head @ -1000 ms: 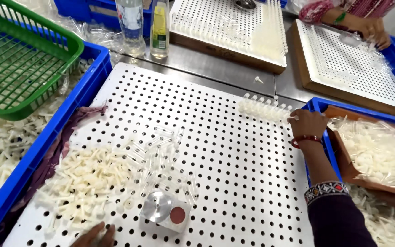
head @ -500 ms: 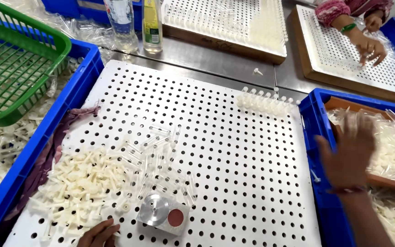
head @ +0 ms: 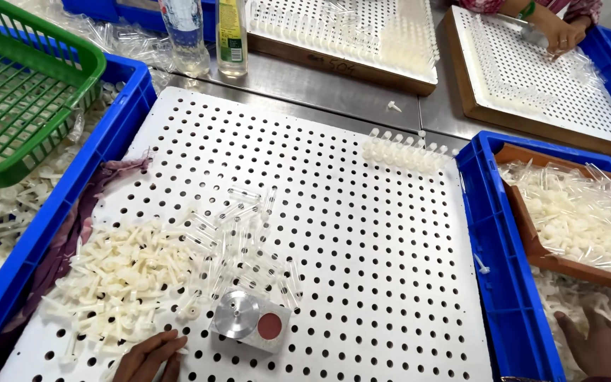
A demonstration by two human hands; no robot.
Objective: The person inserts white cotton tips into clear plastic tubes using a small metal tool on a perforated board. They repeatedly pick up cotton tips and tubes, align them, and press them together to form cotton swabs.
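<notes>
Now the right hand [head: 606, 346] has dropped low into the blue crate [head: 493, 233], fingers spread among clear tubes [head: 574, 212]. Left hand [head: 151, 356] rests loose, touching the white plugs [head: 125, 276] on the holed board [head: 362, 233].

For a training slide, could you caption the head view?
Left hand beside white plugs on a perforated board; right hand in a blue crate.
</notes>
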